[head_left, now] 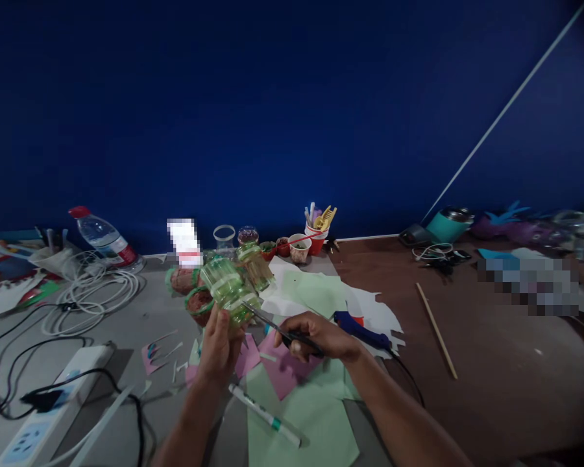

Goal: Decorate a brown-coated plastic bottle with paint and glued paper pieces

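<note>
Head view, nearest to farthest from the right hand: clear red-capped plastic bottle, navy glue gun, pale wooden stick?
1. Navy glue gun, just right.
2. Pale wooden stick, farther right.
3. Clear red-capped bottle, far left.

A deep blue wall (253, 117) fills the upper half of the view, smooth and plain, darkening toward the top. On the right, a thin pale line (516, 96) slants across it down to the work surface. Below, a grey tabletop (158, 305) on the left meets a brown tabletop (496, 363) on the right. The light is dim, leaving the lower right corner in shadow.
</note>
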{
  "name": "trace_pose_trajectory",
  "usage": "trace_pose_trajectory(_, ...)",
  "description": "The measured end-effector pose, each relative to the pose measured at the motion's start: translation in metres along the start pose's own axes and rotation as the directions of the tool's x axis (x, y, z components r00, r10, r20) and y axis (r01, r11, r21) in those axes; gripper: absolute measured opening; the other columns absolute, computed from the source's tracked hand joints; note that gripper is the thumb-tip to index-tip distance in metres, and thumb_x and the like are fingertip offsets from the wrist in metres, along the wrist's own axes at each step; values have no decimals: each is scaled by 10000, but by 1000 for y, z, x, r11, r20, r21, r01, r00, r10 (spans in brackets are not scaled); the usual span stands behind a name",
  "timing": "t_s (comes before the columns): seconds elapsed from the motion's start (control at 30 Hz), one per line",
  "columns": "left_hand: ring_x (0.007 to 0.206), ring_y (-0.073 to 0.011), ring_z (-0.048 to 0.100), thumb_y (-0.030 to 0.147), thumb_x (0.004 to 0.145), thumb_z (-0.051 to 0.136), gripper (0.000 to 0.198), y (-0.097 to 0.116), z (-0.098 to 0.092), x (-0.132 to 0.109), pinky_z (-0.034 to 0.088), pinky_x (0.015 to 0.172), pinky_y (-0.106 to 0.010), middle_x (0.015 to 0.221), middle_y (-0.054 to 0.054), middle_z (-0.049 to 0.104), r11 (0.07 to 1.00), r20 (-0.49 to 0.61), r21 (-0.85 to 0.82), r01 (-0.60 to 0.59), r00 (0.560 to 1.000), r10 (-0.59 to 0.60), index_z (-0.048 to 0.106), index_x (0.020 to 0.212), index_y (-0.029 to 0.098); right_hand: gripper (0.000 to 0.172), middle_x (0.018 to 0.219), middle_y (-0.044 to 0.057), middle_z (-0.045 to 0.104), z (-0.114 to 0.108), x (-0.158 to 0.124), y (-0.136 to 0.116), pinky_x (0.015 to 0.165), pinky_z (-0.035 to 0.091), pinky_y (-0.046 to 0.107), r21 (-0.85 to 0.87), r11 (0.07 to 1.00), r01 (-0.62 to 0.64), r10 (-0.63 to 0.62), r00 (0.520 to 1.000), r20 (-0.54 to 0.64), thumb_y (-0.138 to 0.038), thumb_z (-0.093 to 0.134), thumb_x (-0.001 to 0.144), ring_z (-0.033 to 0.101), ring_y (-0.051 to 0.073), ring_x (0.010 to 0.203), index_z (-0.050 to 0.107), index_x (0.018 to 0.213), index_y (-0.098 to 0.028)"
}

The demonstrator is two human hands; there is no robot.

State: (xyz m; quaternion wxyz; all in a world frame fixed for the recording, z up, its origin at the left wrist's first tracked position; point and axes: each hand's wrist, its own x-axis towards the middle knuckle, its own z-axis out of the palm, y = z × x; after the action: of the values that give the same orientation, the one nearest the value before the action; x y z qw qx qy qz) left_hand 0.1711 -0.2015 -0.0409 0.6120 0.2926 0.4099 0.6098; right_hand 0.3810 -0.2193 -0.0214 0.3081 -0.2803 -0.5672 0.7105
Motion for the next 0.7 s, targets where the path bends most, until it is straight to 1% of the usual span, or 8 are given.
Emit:
trace_pose_trajectory(0.17,935,-189,669,522,742,693,543,0,-1,3,548,799,-277,1173,-67,665,998,62,-53,19,998,-16,605,1189,227,538,564,-32,536,-1,0,1,466,351,182,-10,999,36,-35,998,54,-550,715,706,482,71,482,671,971,-85)
trace_pose_trajectory(0.27,996,-185,654,475,747,709,537,3,1,3,533,849,-283,1197,-52,662,997,76,-68,-29,997,34,589,1227,266,581,552,-25,542,-5,-3,-3,449,315,183,-7,1000,30,-29,993,112,-583,699,708,480,76,469,664,985,-73)
trace_pose_trajectory(0.33,1025,-178,644,446,742,723,541,4,2,2,524,857,-270,1219,-38,656,995,76,-68,-68,994,73,581,1239,290,594,543,-25,542,-7,-4,-6,438,295,184,-7,1000,22,-21,990,138,-597,688,712,475,79,462,660,988,-72)
trace_pose_trajectory(0.4,1026,-172,645,428,744,726,549,6,4,1,523,833,-252,1225,-30,654,994,76,-63,-93,992,98,567,1256,309,589,540,-27,541,-9,-6,-7,433,282,183,-13,1000,12,-10,989,144,-597,687,714,468,79,461,657,986,-75)
trace_pose_trajectory(0.53,972,-151,660,400,762,717,551,6,5,1,522,799,-221,1203,-27,663,994,60,-38,-106,992,108,548,1279,310,591,544,-30,544,-12,-7,-7,434,281,180,-24,1000,-10,13,990,142,-600,680,722,453,70,457,652,992,-75)
trace_pose_trajectory(0.7,1038,-163,634,419,764,712,506,8,7,2,514,874,-252,1238,-40,648,982,35,-77,-174,984,177,585,1238,296,591,525,-41,531,-13,-9,-7,432,276,176,-18,1000,-8,10,989,145,-595,674,734,415,50,425,647,985,-60)
